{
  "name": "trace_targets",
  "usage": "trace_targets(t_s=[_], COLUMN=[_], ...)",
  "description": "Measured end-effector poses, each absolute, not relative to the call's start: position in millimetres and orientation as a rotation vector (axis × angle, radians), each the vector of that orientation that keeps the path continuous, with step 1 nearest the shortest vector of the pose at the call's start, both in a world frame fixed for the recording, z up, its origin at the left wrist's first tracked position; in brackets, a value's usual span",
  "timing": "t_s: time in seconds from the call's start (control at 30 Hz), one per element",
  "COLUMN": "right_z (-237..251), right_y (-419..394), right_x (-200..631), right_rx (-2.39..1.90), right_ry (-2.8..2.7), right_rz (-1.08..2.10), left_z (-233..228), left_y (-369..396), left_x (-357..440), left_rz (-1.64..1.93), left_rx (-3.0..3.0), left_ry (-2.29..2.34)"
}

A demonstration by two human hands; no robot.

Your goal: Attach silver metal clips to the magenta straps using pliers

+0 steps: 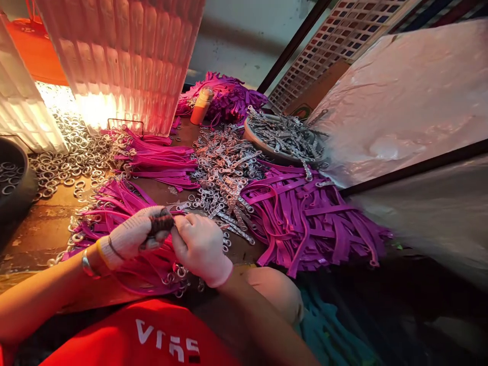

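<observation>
"Where is the light coming from?"
"It is glaring low around the corrugated panels (pixel 125 56), upper left, bleaching the nearest metal rings (pixel 63 116), while the lower right is sinking into blurry shadow."

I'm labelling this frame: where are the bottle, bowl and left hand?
Bottle (pixel 200 109): head view, on its orange body.
Bowl (pixel 253 136): head view, on its outer wall.
Left hand (pixel 133 231): head view, on its glove.

Pretty tight in there tbh. There's a slim lane of bare tabletop (pixel 162 191) between the two left strap bundles (pixel 162 163), but metal links (pixel 224 170) clog straight ahead and a big purple strap pile (pixel 305 218) plus a heaped bowl (pixel 256 138) block the right.
</observation>
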State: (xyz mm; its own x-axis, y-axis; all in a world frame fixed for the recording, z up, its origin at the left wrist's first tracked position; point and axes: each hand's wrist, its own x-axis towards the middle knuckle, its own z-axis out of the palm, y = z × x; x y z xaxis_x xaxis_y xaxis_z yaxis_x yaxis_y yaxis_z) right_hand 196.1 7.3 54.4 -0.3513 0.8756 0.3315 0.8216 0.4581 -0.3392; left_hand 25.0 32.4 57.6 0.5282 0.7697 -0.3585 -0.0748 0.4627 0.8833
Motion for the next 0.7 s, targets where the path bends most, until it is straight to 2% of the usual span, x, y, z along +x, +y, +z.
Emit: trace_targets(t_s=[0.1,0.2,0.3,0.37,0.53,0.7], right_z=[46,42,39,38,34,30], right_y=[14,24,31,32,35,40], right_x=[201,220,239,244,245,247], right_rx=[-1.498,-1.625,-1.736,-1.712,-1.709,-1.793], right_ry=[-1.999,-1.86,-1.796,-1.812,-1.915,-1.834], right_rz=[0.41,0.649,0.497,0.391,0.271,0.403], left_z=[62,55,39,28,9,21], left_y=[57,102,159,194,238,225], left_x=[40,55,73,85,105,88], left_rz=[0.579,0.425,0.452,0.518,0.476,0.451], left_rx=[0.853,1.181,1.877,2.012,2.074,2.044], left_ry=[0.829,0.884,1.18,1.305,1.438,1.385])
